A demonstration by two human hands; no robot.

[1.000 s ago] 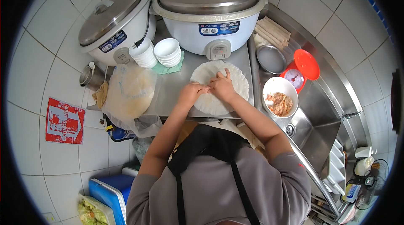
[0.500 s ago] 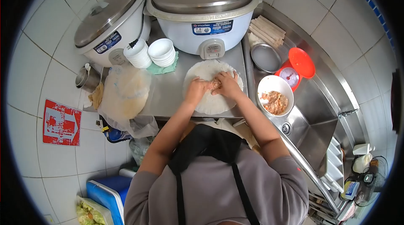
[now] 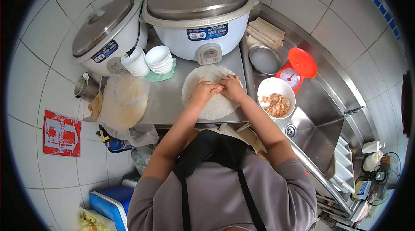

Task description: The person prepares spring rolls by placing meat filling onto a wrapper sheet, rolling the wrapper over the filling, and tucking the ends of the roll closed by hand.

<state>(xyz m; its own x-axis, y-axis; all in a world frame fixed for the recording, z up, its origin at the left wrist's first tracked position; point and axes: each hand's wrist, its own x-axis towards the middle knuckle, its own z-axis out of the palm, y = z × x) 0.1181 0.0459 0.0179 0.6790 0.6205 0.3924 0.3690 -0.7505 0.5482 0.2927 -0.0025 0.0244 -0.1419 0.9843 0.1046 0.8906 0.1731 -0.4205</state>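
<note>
Pale round wrapper sheets (image 3: 212,111) lie flat on the metal counter. A small lump of minced meat filling (image 3: 221,88) shows on them, mostly hidden by my fingers. My left hand (image 3: 204,92) presses the lump from the left, its fingers bent in. From the right, my right hand (image 3: 232,87) closes its fingers round the same lump. More filling (image 3: 276,105) sits in a white bowl (image 3: 262,86) to the right, at the sink's edge.
A large rice cooker (image 3: 173,32) stands behind the sheets. Two stacks of white cups (image 3: 159,60) and a plastic bag of wrappers (image 3: 125,103) are on the left. Right are a red scale (image 3: 290,77), a round pan (image 3: 265,60), pale rolls (image 3: 266,33) and the sink (image 3: 317,129).
My fingers have drawn closer together over the filling, so less of it shows. The camera view has shifted slightly, moving the counter and its things a little left and down.
</note>
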